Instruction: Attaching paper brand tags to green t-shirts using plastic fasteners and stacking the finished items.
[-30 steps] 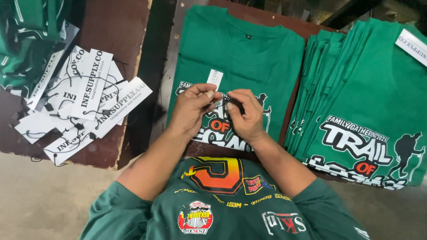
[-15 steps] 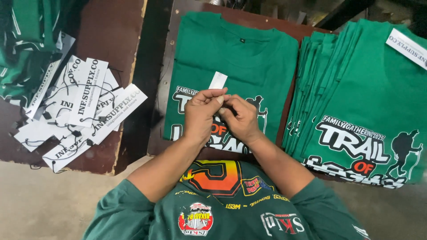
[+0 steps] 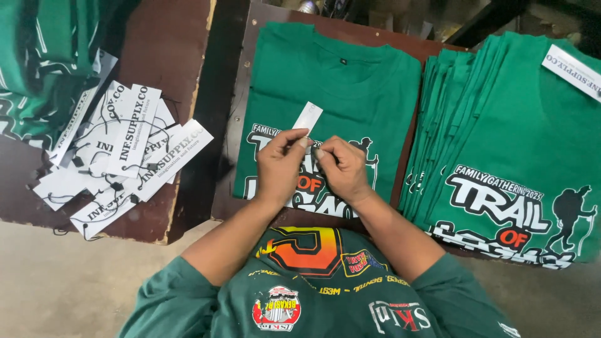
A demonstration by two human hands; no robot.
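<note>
— What is on the tables, starting from the big things?

— On the right there is a large stack of folded green shirts, fanned a little so many edges show, with a white tag lying on the top one. In the middle, on a dark wooden table, one green shirt lies flat, with a white and orange print on the chest. On the left is another brown table, with a pile of white paper tags that have thin black strings, and some green cloth in plastic at the far corner.

— And the hands?

— Both are over the print of the middle shirt, touching each other. The left hand pinches a small white hang tag between thumb and finger; the tag stands up, tilted to the right. The right hand has its fingers closed at the bottom end of the same tag. If it holds a string there, I cannot tell.
</note>
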